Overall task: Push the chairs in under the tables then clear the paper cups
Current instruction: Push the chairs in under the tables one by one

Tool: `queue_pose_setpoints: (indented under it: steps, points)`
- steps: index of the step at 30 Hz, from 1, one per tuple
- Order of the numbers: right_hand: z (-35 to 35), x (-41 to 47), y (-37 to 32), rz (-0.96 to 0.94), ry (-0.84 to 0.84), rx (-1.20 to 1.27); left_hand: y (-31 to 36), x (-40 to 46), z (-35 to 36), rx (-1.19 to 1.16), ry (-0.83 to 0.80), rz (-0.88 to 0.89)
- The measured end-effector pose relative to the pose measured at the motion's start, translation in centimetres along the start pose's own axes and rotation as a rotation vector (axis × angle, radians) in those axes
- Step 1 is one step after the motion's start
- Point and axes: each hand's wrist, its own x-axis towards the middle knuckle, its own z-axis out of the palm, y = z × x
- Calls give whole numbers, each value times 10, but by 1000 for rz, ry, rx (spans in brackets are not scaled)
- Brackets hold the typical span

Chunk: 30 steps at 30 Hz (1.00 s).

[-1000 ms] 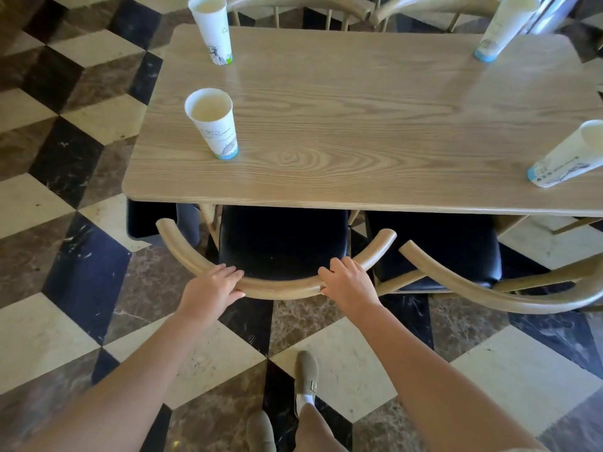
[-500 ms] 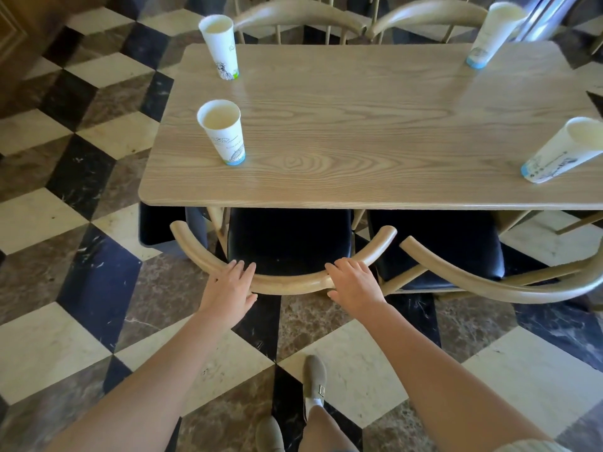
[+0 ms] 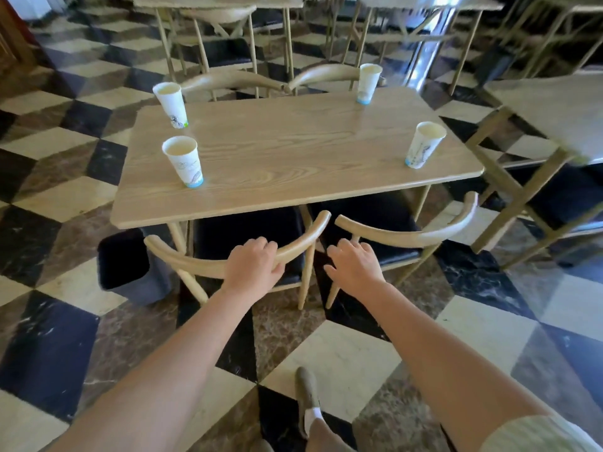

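A light wooden table (image 3: 293, 164) carries several white paper cups, among them one near the front left (image 3: 182, 161), one at the back left (image 3: 171, 104) and one at the right (image 3: 424, 145). Two curved-back chairs with black seats sit pushed under its near edge. My left hand (image 3: 253, 265) is wrapped over the right part of the left chair's back rail (image 3: 182, 261). My right hand (image 3: 354, 265) hovers with fingers spread in the gap beside the left end of the right chair's back rail (image 3: 408, 236), holding nothing.
A black bin (image 3: 127, 265) stands on the checkered floor by the table's front left leg. Two more chairs (image 3: 228, 79) sit at the table's far side. Another table (image 3: 554, 112) with a chair stands close on the right. More tables fill the back.
My right hand has come off the left chair's rail and moved right toward the other chair. My left hand slid right along the rail. The view has pulled back and lifted.
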Motion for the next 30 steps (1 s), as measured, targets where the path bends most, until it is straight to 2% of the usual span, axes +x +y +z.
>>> queue_pose_setpoints:
  steps: [7,15,21,30]
  points:
    - [-12,-76,52,90,27,13,87,-14,-15,-96,74,76]
    - [-9,-124,170,112,10,-26,212,26,12,-103,76,114]
    - [-17,-143,275,107,69,-53,321,68,40,-111,76,97]
    - [-29,-133,386,178,130,9,417,144,47,-125,79,196]
